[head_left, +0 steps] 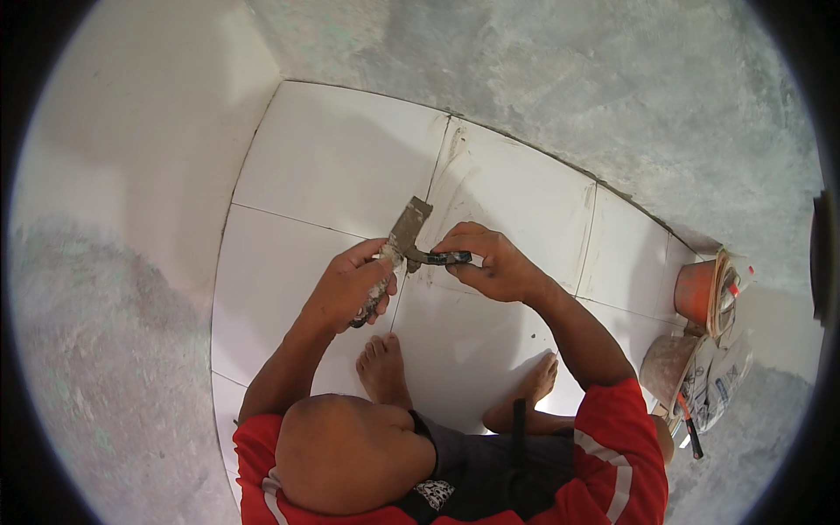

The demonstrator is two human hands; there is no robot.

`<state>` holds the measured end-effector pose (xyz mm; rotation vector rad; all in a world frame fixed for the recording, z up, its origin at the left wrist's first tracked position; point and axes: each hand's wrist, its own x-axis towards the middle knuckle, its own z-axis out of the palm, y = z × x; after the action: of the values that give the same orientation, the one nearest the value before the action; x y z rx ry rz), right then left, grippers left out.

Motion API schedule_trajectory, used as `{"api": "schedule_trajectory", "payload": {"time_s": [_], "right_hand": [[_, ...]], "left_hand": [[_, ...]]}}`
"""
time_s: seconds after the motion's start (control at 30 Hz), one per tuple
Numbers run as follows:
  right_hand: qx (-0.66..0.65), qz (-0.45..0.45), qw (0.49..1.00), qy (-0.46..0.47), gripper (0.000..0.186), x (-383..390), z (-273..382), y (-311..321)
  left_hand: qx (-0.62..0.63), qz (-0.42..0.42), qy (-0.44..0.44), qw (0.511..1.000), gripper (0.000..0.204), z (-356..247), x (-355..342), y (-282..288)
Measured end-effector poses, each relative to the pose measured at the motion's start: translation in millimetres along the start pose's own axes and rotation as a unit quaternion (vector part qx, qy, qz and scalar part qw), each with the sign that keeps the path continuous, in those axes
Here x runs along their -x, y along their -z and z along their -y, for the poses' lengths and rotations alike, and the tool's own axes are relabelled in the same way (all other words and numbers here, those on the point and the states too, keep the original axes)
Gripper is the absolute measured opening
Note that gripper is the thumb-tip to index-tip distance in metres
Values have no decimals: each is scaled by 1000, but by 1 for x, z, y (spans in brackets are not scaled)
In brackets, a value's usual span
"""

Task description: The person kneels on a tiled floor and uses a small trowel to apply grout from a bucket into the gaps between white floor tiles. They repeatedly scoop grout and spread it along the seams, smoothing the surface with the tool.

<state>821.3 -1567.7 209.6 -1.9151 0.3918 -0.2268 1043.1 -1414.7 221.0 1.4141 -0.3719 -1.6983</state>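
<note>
My left hand (pixel 339 289) is closed around the mortar-crusted handle of a scraper (pixel 409 225). The flat, grey-brown blade points up and away from me. From the right, my right hand (pixel 497 265) pinches a small black-handled tool (pixel 449 258) with a curved, dirty metal neck. That neck meets the scraper near the base of its blade; its far end is partly hidden, so I cannot make out its exact kind. Both tools are held above the white floor tiles (pixel 350 157).
Grey plastered walls (pixel 560 79) bound the corner. Cement smears mark the tiles along the far wall. At the right stand an orange bucket (pixel 691 291), a dirty container (pixel 665 366), a crumpled bag (pixel 724 376) and an orange-and-black-handled tool (pixel 690 427). My bare feet are on the tiles.
</note>
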Motion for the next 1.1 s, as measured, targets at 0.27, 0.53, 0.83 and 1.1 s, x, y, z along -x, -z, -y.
{"api": "schedule_trajectory", "payload": {"time_s": [0.27, 0.53, 0.83, 1.1], "right_hand": [[-320, -224, 895, -215, 29, 44, -72, 28], [-220, -576, 741, -266, 26, 123, -176, 122], [366, -480, 696, -388, 26, 15, -242, 159], [210, -539, 743, -338, 23, 78, -230, 164]], "left_hand": [[10, -132, -63, 989, 42, 30, -46, 53], [0, -191, -47, 980, 42, 64, -74, 84], [-33, -206, -58, 976, 39, 72, -77, 87], [-31, -226, -57, 972, 35, 74, -75, 87]]}}
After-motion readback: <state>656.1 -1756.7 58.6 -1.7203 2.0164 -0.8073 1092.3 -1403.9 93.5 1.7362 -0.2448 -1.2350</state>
